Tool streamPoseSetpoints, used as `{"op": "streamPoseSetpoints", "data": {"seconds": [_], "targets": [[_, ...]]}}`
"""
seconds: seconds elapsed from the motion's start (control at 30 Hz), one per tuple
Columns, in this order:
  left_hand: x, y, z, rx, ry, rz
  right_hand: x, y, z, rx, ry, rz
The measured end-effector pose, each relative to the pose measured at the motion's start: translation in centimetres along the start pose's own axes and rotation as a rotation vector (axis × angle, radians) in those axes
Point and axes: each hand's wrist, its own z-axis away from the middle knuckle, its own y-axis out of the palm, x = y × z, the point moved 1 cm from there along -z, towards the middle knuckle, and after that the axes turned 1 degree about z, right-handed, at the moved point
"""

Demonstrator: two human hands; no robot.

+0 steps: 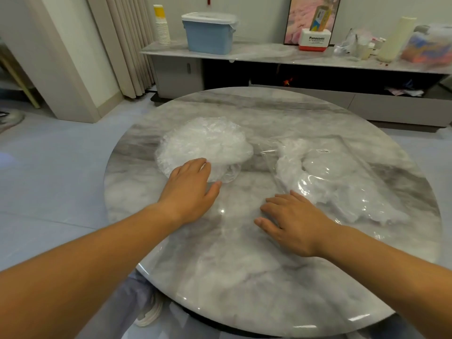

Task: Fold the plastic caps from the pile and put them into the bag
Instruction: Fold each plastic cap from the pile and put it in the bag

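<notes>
A pile of crinkled clear plastic caps (204,144) lies on the round marble table (244,277), left of centre. My left hand (189,189) rests at the pile's near edge, its fingertips touching the closest cap, fingers fairly straight. To the right lies a clear plastic bag (342,177) with white crumpled caps inside and a small label on top. My right hand (291,221) lies flat on the table at the bag's near left corner, fingers spread and touching the bag's edge.
Beyond the table stands a low cabinet (269,55) with a blue lidded box (209,33), a stack of paper cups (162,25), a white and red box (315,40) and clutter at the right. Curtains (122,45) hang at the left. Floor surrounds the table.
</notes>
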Motion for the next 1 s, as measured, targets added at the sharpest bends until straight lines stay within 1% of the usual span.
{"op": "streamPoseSetpoints", "data": {"seconds": [0.17, 0.27, 0.33, 0.43, 0.5, 0.6, 0.7, 0.73, 0.8, 0.87, 0.93, 1.0], "targets": [[0.8, 0.1, 1.3, 0.074, 0.057, -0.041, 0.3, -0.4, 0.2, 0.033, 0.017, -0.035], [0.9, 0.2, 1.1, 0.077, 0.039, -0.039, 0.6, -0.4, 0.4, 0.047, 0.023, -0.019], [0.6, 0.2, 0.5, 0.083, 0.038, -0.059, 0.6, -0.3, 0.2, 0.044, 0.031, -0.027], [-0.1, 0.5, 0.1, 0.119, 0.058, -0.15, 0.9, -0.6, -0.2, 0.019, 0.046, -0.053], [-0.3, 0.4, 0.2, 0.09, 0.076, -0.165, 1.2, -1.1, -0.2, -0.004, 0.053, -0.08], [-0.5, -0.6, 1.3, -0.001, 0.191, -0.199, 1.5, -1.7, 0.1, -0.104, 0.034, -0.119], [-1.4, -1.2, 3.8, -0.044, 0.382, -0.244, 1.2, -1.6, 1.0, -0.26, -0.09, -0.107], [-1.7, -0.8, 5.0, -0.034, 0.433, -0.239, 1.3, -1.1, 1.4, -0.273, -0.134, -0.096], [-2.1, 0.0, 6.7, 0.033, 0.494, -0.196, 1.2, -0.7, 2.4, -0.22, -0.197, -0.073], [-2.2, 0.9, 8.1, 0.107, 0.507, -0.123, 1.5, -0.2, 3.5, -0.105, -0.24, -0.076], [-2.0, 1.4, 9.2, 0.116, 0.537, -0.097, 2.1, 0.5, 4.5, -0.015, -0.26, -0.064], [-2.0, 1.4, 9.9, 0.129, 0.558, -0.068, 2.6, 1.1, 5.4, -0.016, -0.286, -0.054]]}}
